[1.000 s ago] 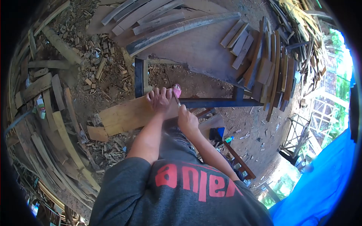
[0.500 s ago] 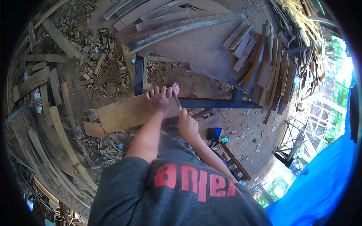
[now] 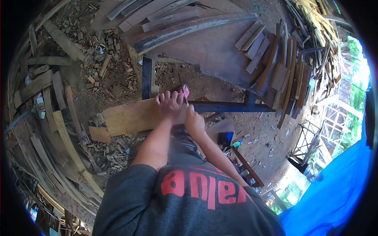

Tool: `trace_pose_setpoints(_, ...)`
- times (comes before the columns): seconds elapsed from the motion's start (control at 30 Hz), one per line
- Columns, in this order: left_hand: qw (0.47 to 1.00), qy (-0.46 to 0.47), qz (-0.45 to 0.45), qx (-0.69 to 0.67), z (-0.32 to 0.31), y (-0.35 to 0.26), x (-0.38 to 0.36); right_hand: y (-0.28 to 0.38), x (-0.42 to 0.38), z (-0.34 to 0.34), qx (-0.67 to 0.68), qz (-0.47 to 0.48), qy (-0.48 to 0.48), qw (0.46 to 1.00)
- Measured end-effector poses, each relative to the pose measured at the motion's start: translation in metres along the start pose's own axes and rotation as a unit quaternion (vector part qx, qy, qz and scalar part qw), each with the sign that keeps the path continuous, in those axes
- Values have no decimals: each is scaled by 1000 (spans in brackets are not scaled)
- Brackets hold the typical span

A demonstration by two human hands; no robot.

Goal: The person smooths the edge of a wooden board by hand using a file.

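A pale wooden board point(image 3: 134, 117) lies crosswise before me, its right end beneath my hands. My left hand point(image 3: 171, 105) presses on that end, fingers curled at the far edge. Just to its right, my right hand point(image 3: 194, 120) is closed around a narrow tool, apparently a handsaw point(image 3: 186, 101) seen edge-on, pointing away from me at the board's end. Its grip is hidden in my fist. A pink item point(image 3: 184, 90), perhaps footwear, shows just beyond the hands.
A dark frame beam point(image 3: 232, 107) runs rightward beside the board. Several planks point(image 3: 197, 25) lie on a wide sheet point(image 3: 185, 49) ahead, with stacked strips point(image 3: 281, 78) at the right. Offcuts point(image 3: 92, 80) litter the ground; long timbers point(image 3: 67, 137) lie left. A blue tarp point(image 3: 334, 185) hangs at lower right.
My right hand has moved a little forward, away from my body, with the tool. A thin dark line now reaches farther past the board. My left hand keeps its place on the board.
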State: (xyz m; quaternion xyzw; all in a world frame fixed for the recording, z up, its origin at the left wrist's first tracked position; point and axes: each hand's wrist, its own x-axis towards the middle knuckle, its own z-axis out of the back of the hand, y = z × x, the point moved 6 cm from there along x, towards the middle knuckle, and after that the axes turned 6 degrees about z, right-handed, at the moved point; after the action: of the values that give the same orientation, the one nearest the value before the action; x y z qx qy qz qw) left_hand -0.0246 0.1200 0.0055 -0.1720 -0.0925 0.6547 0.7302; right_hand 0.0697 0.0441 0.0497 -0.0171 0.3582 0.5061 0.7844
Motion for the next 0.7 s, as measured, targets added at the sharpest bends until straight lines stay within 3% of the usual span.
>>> trace_pose_setpoints(0.13, 1000, 2, -5, 9, -2, 1, -2, 2, 21, 0, 12, -13, 3, 1000)
trace_pose_setpoints(0.2, 999, 35, -10, -1, -4, -1, -3, 4, 2, 7, -12, 46, -33, 998)
trace_pose_setpoints(0.33, 1000, 3, -24, 5, -6, -1, -5, 0, -56, 18, -15, -43, 28, 999)
trace_pose_setpoints(0.5, 999, 35, 6, -3, -7, 0, 1, 4, 9, 3, -10, 8, -40, 999)
trace_pose_setpoints(0.7, 999, 35, 22, -7, -11, 2, -2, 8, 12, 9, 5, -11, -2, 1000)
